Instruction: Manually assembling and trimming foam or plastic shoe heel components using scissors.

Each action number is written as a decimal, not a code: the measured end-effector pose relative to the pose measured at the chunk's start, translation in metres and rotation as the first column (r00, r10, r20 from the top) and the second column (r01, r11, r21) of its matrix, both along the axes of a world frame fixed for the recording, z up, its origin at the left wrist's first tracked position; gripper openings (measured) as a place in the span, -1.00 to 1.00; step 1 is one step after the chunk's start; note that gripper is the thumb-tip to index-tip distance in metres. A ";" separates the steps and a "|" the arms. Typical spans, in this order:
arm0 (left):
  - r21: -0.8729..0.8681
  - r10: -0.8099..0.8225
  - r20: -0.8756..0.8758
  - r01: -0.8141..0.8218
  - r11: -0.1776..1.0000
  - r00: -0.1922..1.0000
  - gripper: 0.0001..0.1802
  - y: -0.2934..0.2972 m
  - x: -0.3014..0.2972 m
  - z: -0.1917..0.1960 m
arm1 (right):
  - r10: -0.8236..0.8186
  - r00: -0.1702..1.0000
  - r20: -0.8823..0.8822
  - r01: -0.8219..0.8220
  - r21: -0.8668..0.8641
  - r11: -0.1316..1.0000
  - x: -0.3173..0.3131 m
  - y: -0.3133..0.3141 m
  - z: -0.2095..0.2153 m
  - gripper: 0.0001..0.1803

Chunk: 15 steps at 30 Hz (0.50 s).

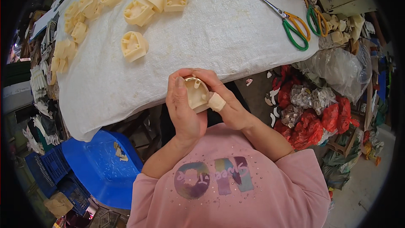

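Note:
Just in front of the table's near edge, both my hands hold a cream plastic housing (196, 94), its hollow inside facing up with small posts showing. My left hand (182, 112) wraps the left side, thumb along the rim. My right hand (231, 110) grips the far and right side, with a pale wrapping (217, 101) around its thumb. A shiny, gold-looking edge shows at the far rim. The fingers beneath the housing are hidden. Several similar housings lie on the table, the nearest cream housing (134, 46) standing apart from the others.
A white woven sheet (202, 38) covers the table. Green-and-orange-handled scissors (289, 23) lie at the right, with another pair (316, 20) beyond. A blue plastic basin (103, 173) sits lower left, holding a small piece. Red bags (310, 128) and clear plastic (341, 69) fill the right side.

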<state>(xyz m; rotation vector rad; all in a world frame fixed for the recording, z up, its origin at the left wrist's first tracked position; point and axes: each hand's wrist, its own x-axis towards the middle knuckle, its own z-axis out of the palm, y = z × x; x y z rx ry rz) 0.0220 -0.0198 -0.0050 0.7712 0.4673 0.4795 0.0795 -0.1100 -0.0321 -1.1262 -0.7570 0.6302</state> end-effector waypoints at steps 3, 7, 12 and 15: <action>0.035 0.035 0.020 -0.036 0.999 0.999 -0.70 -0.005 0.002 -0.002 | -0.136 0.972 0.192 0.144 -0.031 0.989 -0.002 0.004 0.000 -0.57; 0.015 -0.030 0.062 0.029 0.999 0.998 -0.66 -0.004 0.003 -0.012 | -0.227 0.947 0.229 0.239 -0.026 0.971 0.004 0.006 -0.008 -0.58; 0.006 -0.303 0.149 0.306 0.952 0.941 -0.38 0.010 -0.007 -0.009 | -0.092 0.990 0.106 0.108 -0.151 0.983 0.017 -0.004 -0.001 -0.53; 0.009 -0.285 0.084 0.286 0.958 0.955 -0.31 0.008 -0.007 0.003 | -0.048 0.951 0.306 0.090 -0.124 0.988 0.022 -0.008 0.006 -0.43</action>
